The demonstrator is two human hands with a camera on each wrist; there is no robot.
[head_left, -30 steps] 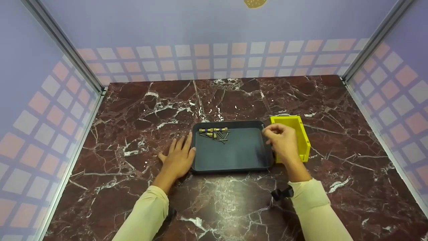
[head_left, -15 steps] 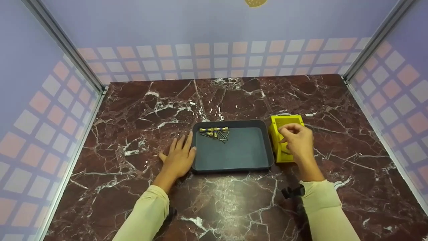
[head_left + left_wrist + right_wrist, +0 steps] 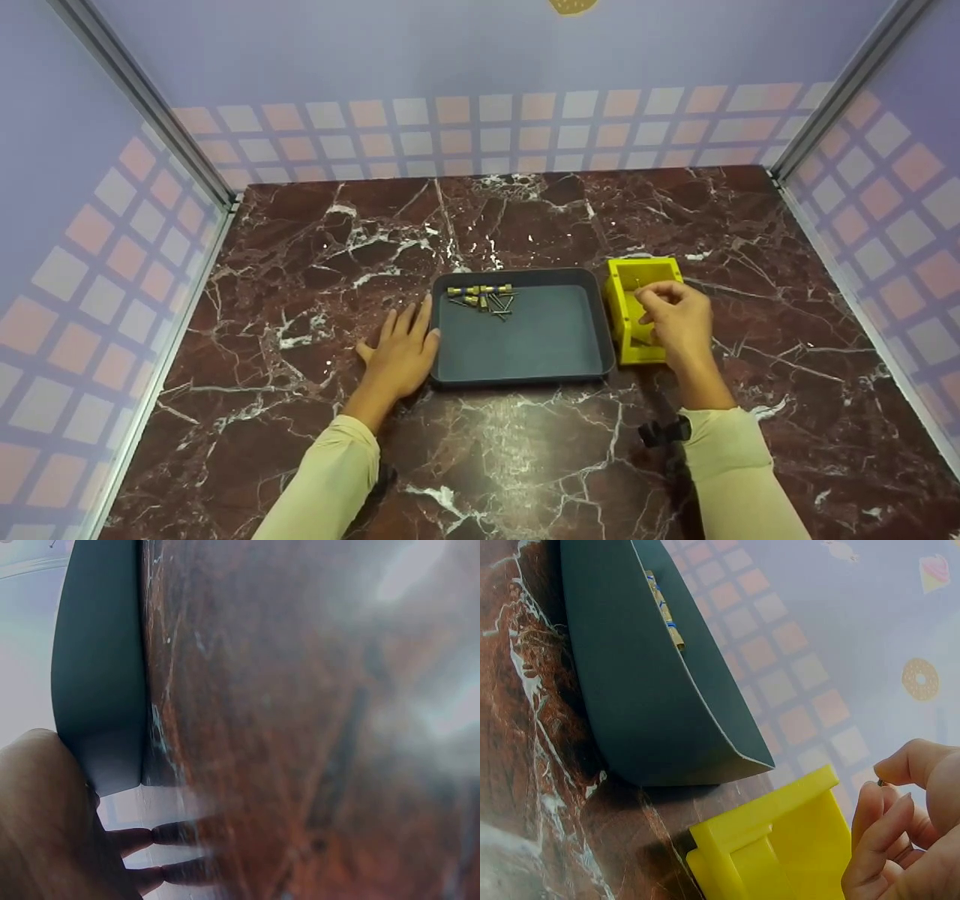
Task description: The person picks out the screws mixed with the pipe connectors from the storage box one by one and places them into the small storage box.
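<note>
Through the head view I see the right hand (image 3: pixel 682 322) pinching a thin metal pin (image 3: pixel 637 283) over the yellow bin (image 3: pixel 616 307); the left hand (image 3: pixel 401 352), fingers straight, touches the dark tray (image 3: pixel 525 349), where brass-coloured fittings (image 3: pixel 480 290) lie. My left wrist view shows that hand against the tray's outer wall. In my right wrist view, the pin's end sits between thumb and forefinger.

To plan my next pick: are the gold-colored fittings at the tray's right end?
No, the gold-colored fittings lie toward the back left of the tray.
</note>
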